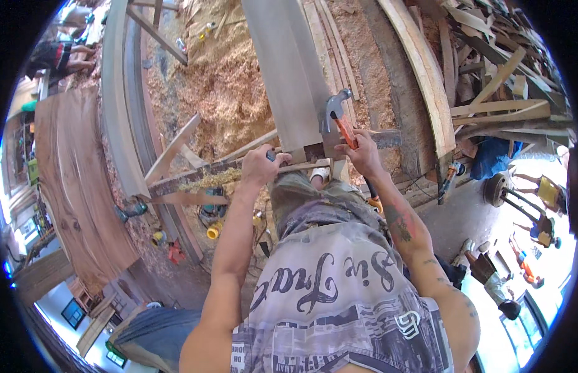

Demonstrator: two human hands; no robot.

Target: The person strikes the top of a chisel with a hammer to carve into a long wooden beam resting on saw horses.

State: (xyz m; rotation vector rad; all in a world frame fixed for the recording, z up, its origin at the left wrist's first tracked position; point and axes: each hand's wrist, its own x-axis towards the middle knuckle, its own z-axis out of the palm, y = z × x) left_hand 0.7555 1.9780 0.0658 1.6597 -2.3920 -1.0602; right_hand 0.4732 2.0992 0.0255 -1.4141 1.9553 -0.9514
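Apart from each other by the near end of the grey timber beam (287, 71), the right hand (362, 153) is closed around the handle of a claw hammer (345, 130) and the left hand (258, 166), just left of the beam, curls around a dark-ended tool (271, 155) mostly hidden in the grip. A narrow wooden stick (306, 166) lies crosswise at the beam's near end, wood shavings (226, 99) heap to its left, and thin strips (331, 46) lie along its right, with a scrap-wood pile (503, 62) farther right. The hammer slants at the beam's right edge, its long axis pointing head away and leftward.
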